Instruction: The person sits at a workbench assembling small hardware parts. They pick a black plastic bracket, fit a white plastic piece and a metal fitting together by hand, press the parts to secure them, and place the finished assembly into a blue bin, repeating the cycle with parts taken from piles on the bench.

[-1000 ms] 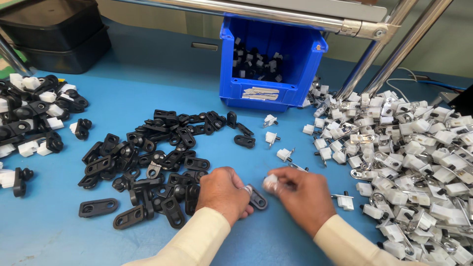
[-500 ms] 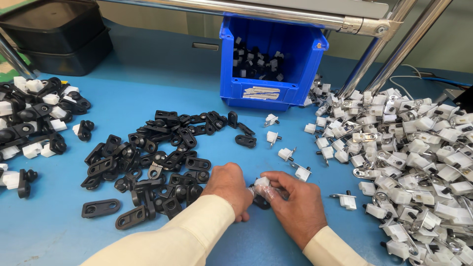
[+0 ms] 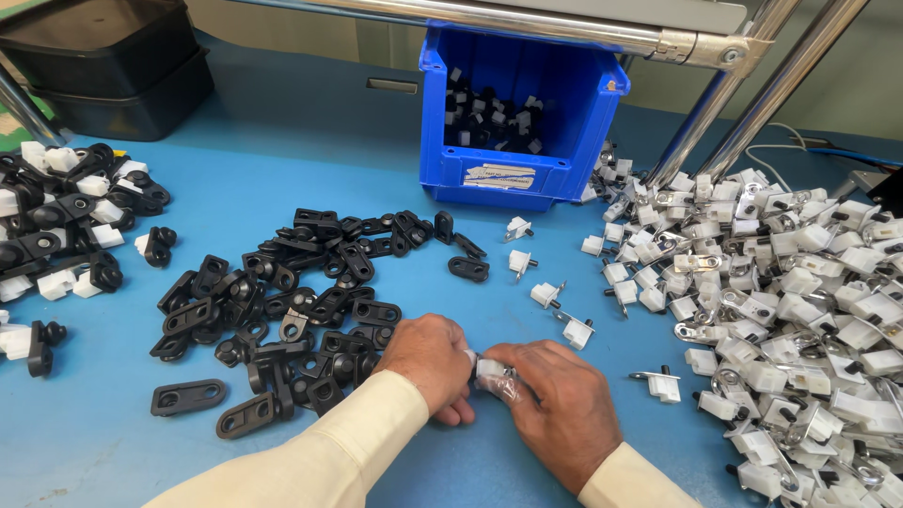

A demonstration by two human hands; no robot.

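At the far left of the blue counter [image 3: 310, 160] lies a heap of joined black-and-white pieces [image 3: 66, 216], which look like finished assemblies. Behind them sits a stack of black trays [image 3: 103, 66]. Next comes a loose spread of black brackets [image 3: 292, 301], flat links with holes, still single and many in number.

In the near middle the left hand [image 3: 428, 362] and the right hand [image 3: 555, 404] meet, fingertips together. Both are closed narrowly around one small white clip [image 3: 491, 370], pinched between them just above the counter; whether a black bracket is already pressed onto it is hidden by the fingers.

Behind the hands stands a blue bin [image 3: 517, 122] holding more dark and white parts. A few single white clips [image 3: 546, 293] lie scattered between the bin and the hands. On the right a large pile of white clips with metal tabs [image 3: 800, 301] remains, so judging by the heaps, a good share is done but much is left.
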